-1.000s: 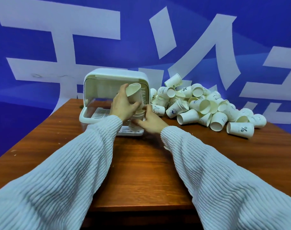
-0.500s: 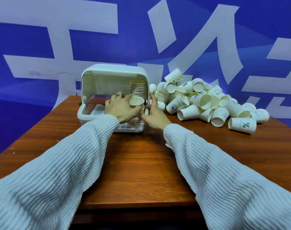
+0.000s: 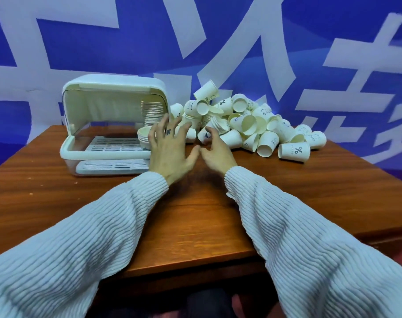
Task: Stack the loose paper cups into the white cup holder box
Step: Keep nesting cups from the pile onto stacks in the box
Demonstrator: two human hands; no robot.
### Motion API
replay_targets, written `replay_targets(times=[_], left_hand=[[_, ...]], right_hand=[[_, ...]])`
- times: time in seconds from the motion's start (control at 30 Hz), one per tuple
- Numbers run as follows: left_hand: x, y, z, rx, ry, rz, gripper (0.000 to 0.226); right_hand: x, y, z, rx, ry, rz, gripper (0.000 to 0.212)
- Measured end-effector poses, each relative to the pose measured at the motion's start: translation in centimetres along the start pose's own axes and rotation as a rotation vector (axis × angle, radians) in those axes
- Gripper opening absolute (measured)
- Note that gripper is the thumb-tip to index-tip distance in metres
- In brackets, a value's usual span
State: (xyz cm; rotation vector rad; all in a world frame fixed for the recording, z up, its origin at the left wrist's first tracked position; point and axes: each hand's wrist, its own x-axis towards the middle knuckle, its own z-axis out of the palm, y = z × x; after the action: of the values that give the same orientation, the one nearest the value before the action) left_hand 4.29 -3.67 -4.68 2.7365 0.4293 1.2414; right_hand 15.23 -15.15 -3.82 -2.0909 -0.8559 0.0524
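The white cup holder box (image 3: 87, 152) stands open at the table's back left, lid raised. Inside at its right end are a tall stack of cups (image 3: 152, 111) at the back and a short stack (image 3: 144, 136) in front. A heap of loose white paper cups (image 3: 248, 125) lies to the right of the box. My left hand (image 3: 170, 148) hovers with fingers spread just in front of the short stack, holding nothing. My right hand (image 3: 216, 150) is beside it, fingers apart and empty, its fingertips near the heap's left edge.
The wooden table (image 3: 195, 214) has bare surface in front of the box and the heap. A blue wall with large white characters (image 3: 241, 42) rises right behind the table. The table's front edge lies below my sleeves.
My left hand has let go of the cup it set onto the short stack and has drawn back to the right. Both hands now sit open between the box and the heap.
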Motion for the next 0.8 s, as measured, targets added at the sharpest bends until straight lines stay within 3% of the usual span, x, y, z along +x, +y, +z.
replay_targets(times=[0.1, 0.23, 0.37, 0.47, 0.53, 0.6, 0.67, 0.77, 0.8], left_hand=[[-0.6, 4.1, 2.9, -0.124, -0.040, 0.061, 0.061], [-0.8, 8.5, 6.4, -0.282, -0.229, -0.061, 0.065], [-1.8, 10.4, 8.5, -0.381, -0.296, -0.038, 0.061], [-2.0, 10.0, 8.8, -0.411, -0.312, -0.023, 0.063], [-1.8, 9.7, 8.6, -0.462, -0.322, -0.074, 0.065], [-1.7, 9.7, 8.4, -0.500, -0.337, -0.114, 0.063], [-1.7, 9.7, 8.3, -0.507, -0.349, -0.116, 0.060], [-1.8, 9.8, 8.1, -0.499, -0.346, -0.072, 0.059], [-1.8, 9.8, 8.1, -0.496, -0.347, -0.058, 0.059]], right_hand=[[-0.7, 3.3, -2.5, -0.003, 0.073, 0.071, 0.059], [-2.2, 7.9, -5.6, -0.067, 0.170, 0.148, 0.053], [-2.2, 12.2, -9.6, -0.122, 0.486, 0.235, 0.034], [-1.2, 14.5, -13.4, -0.099, 0.690, 0.424, 0.060], [-0.6, 15.9, -15.6, 0.067, 0.693, 0.508, 0.083], [0.0, 17.2, -16.8, 0.215, 0.606, 0.561, 0.089], [0.1, 18.2, -17.3, 0.221, 0.524, 0.594, 0.074], [-0.1, 18.5, -17.1, 0.101, 0.561, 0.550, 0.006], [-0.3, 18.2, -16.8, 0.124, 0.616, 0.513, 0.020]])
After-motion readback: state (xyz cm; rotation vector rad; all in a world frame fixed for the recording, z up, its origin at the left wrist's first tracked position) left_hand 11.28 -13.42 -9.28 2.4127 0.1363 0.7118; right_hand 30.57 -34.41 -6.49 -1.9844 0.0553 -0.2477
